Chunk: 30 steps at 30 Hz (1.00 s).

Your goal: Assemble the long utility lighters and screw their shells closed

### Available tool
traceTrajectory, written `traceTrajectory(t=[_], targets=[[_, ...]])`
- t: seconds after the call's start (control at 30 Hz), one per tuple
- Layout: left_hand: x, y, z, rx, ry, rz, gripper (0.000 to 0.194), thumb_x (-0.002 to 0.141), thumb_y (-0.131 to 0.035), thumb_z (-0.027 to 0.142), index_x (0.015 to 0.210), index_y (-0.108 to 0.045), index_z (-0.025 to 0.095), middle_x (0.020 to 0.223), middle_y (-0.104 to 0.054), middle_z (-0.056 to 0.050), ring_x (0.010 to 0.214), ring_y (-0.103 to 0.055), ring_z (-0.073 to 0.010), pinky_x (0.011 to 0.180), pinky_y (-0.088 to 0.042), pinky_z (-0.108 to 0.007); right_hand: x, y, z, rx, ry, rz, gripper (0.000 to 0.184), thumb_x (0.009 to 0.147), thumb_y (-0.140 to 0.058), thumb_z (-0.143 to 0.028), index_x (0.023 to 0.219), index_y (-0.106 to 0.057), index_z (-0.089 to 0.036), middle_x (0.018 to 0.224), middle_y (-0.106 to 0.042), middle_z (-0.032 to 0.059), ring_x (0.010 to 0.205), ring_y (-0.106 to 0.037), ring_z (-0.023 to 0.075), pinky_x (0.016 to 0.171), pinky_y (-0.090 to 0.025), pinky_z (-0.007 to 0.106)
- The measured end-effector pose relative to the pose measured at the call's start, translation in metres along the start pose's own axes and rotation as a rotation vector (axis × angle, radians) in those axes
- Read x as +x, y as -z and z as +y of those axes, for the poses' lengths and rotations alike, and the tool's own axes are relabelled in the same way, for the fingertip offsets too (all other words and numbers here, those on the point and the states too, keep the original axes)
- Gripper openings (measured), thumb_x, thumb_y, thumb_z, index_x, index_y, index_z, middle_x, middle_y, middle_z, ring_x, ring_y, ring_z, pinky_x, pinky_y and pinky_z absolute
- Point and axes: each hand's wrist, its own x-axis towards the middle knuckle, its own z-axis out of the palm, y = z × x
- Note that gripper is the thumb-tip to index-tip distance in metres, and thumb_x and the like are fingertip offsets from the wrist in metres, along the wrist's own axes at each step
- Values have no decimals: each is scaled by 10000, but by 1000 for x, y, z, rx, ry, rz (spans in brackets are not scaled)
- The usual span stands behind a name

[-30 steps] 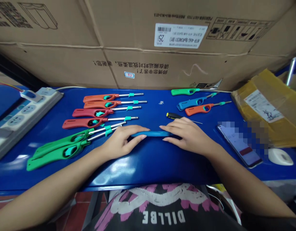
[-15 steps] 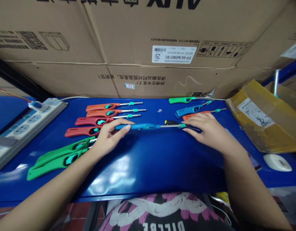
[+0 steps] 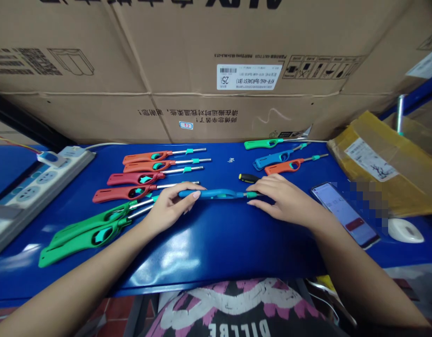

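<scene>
Above the middle of the blue table I have a blue gas lighter (image 3: pixel 219 193) lying level between my hands. The fingers and thumb of my left hand (image 3: pixel 172 206) pinch the end of its handle. At the other end, my right hand (image 3: pixel 286 199) closes round the nozzle tube, its fingertips at the teal clip (image 3: pixel 251 194); the tube's tip is hidden. Just beyond my right fingers lies a black and yellow screwdriver-like handle (image 3: pixel 248 178). Red lighters (image 3: pixel 122 193) and green lighters (image 3: pixel 84 238) lie near my left hand and forearm.
Orange lighters (image 3: pixel 145 157) lie back left. Green (image 3: pixel 261 144), blue (image 3: pixel 272 160) and orange (image 3: pixel 284 167) lighters lie back right. A power strip (image 3: pixel 43 182) edges the left; a phone (image 3: pixel 345 215), white mouse-like object (image 3: pixel 405 230) and yellow package (image 3: pixel 370 159) sit right. A cardboard box (image 3: pixel 187 103) walls the back.
Both hands and the blue lighter have come slightly nearer to me. The teal clip now sits closer to the lighter's handle, with less tube between. The phone shows more fully.
</scene>
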Motion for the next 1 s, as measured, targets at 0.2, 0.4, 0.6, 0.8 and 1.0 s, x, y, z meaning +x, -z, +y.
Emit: traceTrajectory(t=[0.2,0.4,0.6,0.8,1.0], targets=[[-1,-1,1,-33,19,-10,378,882,-711,472,1050,-720,133,620,-588,14,499,-503,-86,476,-433,-198,0,-4,2,-79,33,47,268,1037,-490,-325,1053,-714,-179,1009,-765,100,917,-687,242,882,-491,425],[-4,-7,-7,-53,25,-97,369,925,-663,461,1080,-687,128,597,-555,29,487,-488,-80,463,-408,-189,5,-17,-6,-107,111,73,252,1036,-477,-276,1021,-690,-142,935,-741,100,867,-658,234,815,-488,378],[-4,-9,-10,-50,52,-94,380,925,-662,470,1081,-685,124,609,-537,30,514,-473,-82,477,-367,-193,6,-23,-8,-166,139,143,247,1028,-481,-263,1010,-692,-136,906,-739,103,840,-645,236,790,-483,367],[-7,-11,-12,-62,50,-106,383,940,-642,467,1097,-669,119,604,-522,34,520,-456,-82,473,-334,-194,5,-26,-8,-188,116,95,263,1018,-468,-231,940,-693,-120,868,-721,107,798,-630,244,757,-452,363],[-4,-8,-9,45,47,-125,396,938,-624,494,1108,-674,140,630,-549,27,536,-490,-91,498,-396,-196,6,-26,-7,-158,65,30,244,1026,-469,-254,954,-672,-138,896,-711,100,850,-621,243,788,-420,355]])
